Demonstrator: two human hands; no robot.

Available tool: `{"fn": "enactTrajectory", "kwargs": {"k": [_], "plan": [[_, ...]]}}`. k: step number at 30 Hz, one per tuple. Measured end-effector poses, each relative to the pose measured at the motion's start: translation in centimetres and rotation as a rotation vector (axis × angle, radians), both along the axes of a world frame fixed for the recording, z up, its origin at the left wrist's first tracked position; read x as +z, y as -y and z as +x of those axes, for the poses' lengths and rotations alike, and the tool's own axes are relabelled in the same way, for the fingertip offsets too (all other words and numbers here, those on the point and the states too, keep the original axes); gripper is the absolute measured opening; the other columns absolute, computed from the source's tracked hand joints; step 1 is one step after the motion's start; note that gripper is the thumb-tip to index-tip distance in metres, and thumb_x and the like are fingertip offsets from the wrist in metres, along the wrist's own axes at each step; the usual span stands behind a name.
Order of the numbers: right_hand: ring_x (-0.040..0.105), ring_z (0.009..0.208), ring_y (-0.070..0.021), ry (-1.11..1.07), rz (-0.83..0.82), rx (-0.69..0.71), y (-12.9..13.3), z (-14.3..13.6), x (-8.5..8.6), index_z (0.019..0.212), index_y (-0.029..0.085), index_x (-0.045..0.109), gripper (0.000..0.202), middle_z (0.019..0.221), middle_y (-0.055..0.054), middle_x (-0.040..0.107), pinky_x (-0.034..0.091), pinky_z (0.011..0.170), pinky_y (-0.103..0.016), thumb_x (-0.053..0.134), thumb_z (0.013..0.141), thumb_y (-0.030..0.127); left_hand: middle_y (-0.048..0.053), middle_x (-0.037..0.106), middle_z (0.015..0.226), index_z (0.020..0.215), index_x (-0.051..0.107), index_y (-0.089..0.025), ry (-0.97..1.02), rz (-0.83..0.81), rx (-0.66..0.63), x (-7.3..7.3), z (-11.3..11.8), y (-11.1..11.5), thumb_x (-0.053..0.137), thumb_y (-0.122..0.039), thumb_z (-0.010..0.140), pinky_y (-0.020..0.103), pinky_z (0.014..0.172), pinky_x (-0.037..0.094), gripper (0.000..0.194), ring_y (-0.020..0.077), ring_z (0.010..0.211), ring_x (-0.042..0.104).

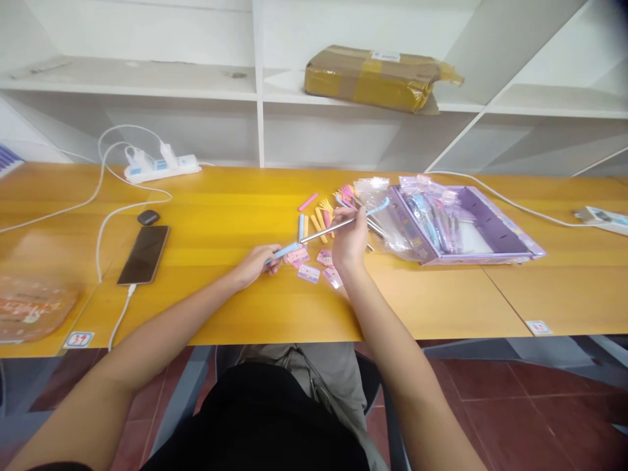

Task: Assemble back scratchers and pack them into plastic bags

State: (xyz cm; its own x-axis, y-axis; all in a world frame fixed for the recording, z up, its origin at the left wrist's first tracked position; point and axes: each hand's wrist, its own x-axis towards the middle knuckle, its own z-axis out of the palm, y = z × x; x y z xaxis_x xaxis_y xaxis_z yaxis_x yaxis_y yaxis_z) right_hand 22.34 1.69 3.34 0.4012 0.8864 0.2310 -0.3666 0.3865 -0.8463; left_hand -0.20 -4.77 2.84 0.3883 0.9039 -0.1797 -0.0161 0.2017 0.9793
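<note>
My left hand is closed round the light blue handle of a back scratcher. Its metal rod runs up to the right from the handle, and a blue curved head shows at the far end. My right hand pinches the rod near that head. Just behind my hands lie loose yellow handles, a blue handle, a pink handle and pink hand-shaped heads. Several small printed cards rest on the table between my hands. Metal rods lie partly hidden behind my right hand.
To the right stands a purple open box holding bagged pieces, with clear plastic bags beside it. On the left are a phone on a cable, a dark mouse-like object and a power strip. A taped carton sits on the shelf.
</note>
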Motion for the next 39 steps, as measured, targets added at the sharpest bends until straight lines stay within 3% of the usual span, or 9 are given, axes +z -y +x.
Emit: {"fn": "enactTrajectory", "kwargs": {"k": [7,20,26,33,39], "plan": [[0.059,0.067,-0.0130,-0.032,-0.015,0.012,0.3,-0.4,0.2,0.071,0.025,0.062,0.058,0.077,0.000,0.068,0.051,0.067,-0.028,0.057,0.105,0.071,-0.004,0.040,0.060,0.080,0.069,-0.017,-0.012,0.001,-0.027,-0.4,-0.2,-0.2,0.054,-0.031,0.070,0.025,0.056,0.036,0.022,0.0133,0.057,0.049],[0.059,0.071,-0.0159,0.159,0.001,-0.072,0.8,-0.3,0.5,0.074,0.024,0.070,0.066,0.077,-0.002,0.066,0.050,0.069,-0.031,0.047,0.105,0.078,-0.002,0.046,0.061,0.085,0.070,-0.016,-0.045,0.021,-0.023,-0.2,-0.2,0.1,0.054,-0.031,0.079,0.026,0.058,0.036,0.023,0.0137,0.059,0.049],[0.062,0.077,-0.0179,0.252,0.063,-0.114,1.5,-0.3,1.0,0.080,0.024,0.077,0.064,0.080,-0.003,0.067,0.051,0.076,-0.034,0.044,0.110,0.071,-0.003,0.046,0.061,0.083,0.069,-0.016,-0.064,0.025,0.011,-0.2,0.0,0.3,0.057,-0.030,0.085,0.026,0.057,0.035,0.018,0.0127,0.057,0.048],[0.062,0.080,-0.0188,0.266,0.079,-0.108,1.5,-0.4,0.9,0.081,0.024,0.078,0.064,0.082,-0.004,0.068,0.051,0.079,-0.035,0.044,0.111,0.069,-0.005,0.044,0.061,0.082,0.066,-0.018,-0.053,0.061,0.022,-0.9,0.0,0.1,0.066,-0.053,0.095,0.026,0.056,0.033,0.038,0.0116,0.056,0.047],[0.060,0.074,-0.0174,0.267,0.038,-0.064,1.2,-0.3,0.4,0.081,0.024,0.076,0.067,0.084,-0.004,0.069,0.048,0.068,-0.033,0.043,0.109,0.075,-0.005,0.046,0.062,0.089,0.069,-0.017,-0.061,0.093,0.033,-1.4,-0.2,0.0,0.069,-0.070,0.093,0.027,0.058,0.034,0.053,0.0111,0.056,0.046]]}}
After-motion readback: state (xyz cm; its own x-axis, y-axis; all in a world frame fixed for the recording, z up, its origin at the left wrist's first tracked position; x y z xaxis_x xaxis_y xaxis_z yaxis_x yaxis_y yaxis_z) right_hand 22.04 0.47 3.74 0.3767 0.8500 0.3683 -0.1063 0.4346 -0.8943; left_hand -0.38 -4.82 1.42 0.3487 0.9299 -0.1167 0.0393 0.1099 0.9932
